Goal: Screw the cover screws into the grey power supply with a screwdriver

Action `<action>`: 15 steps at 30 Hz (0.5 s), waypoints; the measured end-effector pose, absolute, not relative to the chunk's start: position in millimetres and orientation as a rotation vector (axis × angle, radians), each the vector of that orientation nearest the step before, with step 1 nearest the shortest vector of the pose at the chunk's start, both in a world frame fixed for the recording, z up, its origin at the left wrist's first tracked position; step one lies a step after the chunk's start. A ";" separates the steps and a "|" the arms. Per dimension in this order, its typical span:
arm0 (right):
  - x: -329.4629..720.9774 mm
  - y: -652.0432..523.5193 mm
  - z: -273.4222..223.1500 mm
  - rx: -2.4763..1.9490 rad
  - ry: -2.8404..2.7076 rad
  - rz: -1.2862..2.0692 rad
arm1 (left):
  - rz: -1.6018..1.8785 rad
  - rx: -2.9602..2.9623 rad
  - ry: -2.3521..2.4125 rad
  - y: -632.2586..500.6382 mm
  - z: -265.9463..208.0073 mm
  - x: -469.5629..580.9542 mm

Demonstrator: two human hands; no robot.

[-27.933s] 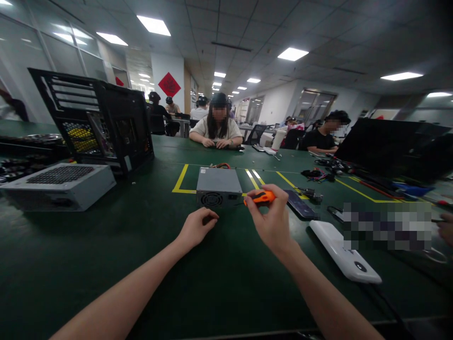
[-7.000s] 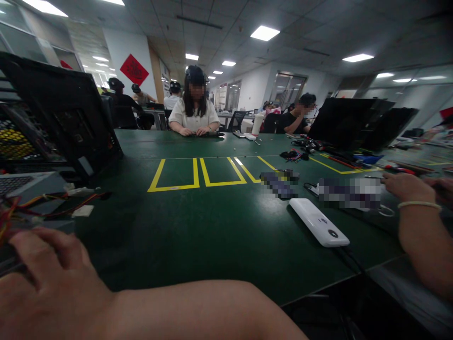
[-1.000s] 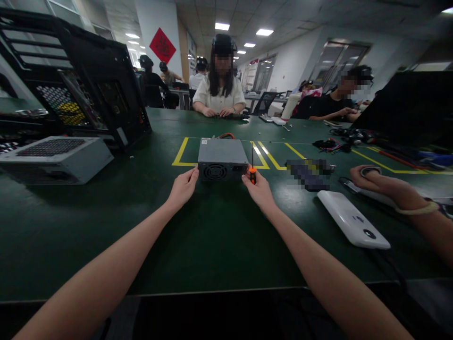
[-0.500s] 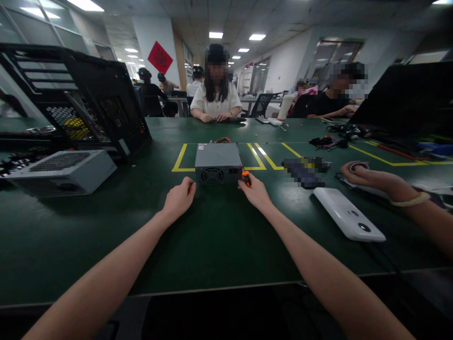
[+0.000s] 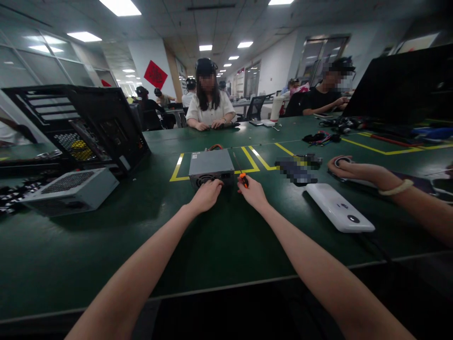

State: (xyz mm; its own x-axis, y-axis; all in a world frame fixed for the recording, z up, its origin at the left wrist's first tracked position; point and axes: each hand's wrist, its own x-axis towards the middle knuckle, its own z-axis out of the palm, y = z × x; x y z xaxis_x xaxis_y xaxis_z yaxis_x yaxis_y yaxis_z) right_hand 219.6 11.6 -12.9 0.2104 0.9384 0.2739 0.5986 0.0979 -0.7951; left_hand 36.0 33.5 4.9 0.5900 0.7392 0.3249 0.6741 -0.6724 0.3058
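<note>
A grey computer power supply [image 5: 212, 162] sits on the green table in front of me, its fan grille and socket facing me. My left hand [image 5: 206, 196] is at its front face, overlapping part of the grille. Those fingers are curled together, and whatever they hold, if anything, is hidden. In my right hand [image 5: 254, 192], just right of the supply, is a screwdriver [image 5: 244, 179] with an orange and black handle. Its thin shaft points up and away from me, beside the supply's right side. Wires show behind the supply.
On the left stand a black computer case [image 5: 102, 125] and a second power supply [image 5: 72, 191]. A white device [image 5: 339, 208] lies to the right, near another person's hand [image 5: 361, 172]. Cables [image 5: 320, 138] and a dark monitor [image 5: 399, 89] are farther right. Someone sits opposite.
My left hand has moved right, from beside the power supply to its front face. My right hand still holds the screwdriver, whose shaft now shows clear of the supply. The view has shifted slightly.
</note>
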 end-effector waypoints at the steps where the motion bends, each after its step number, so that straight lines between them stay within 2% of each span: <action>1: 219.6 10.9 -12.6 -1.596 -1.488 0.481 | 0.694 2.594 1.130 35.2 5.8 34.8; 4: 218.7 8.8 -11.5 -1.585 -1.502 0.481 | 0.830 2.362 1.029 34.8 8.0 22.7; 9: 215.8 7.5 -9.5 -1.565 -1.512 0.414 | 1.028 2.133 1.154 27.0 8.7 -10.1; 15: 216.2 -0.5 0.2 -1.522 -1.437 0.318 | 0.910 2.422 1.410 24.9 -3.6 -31.1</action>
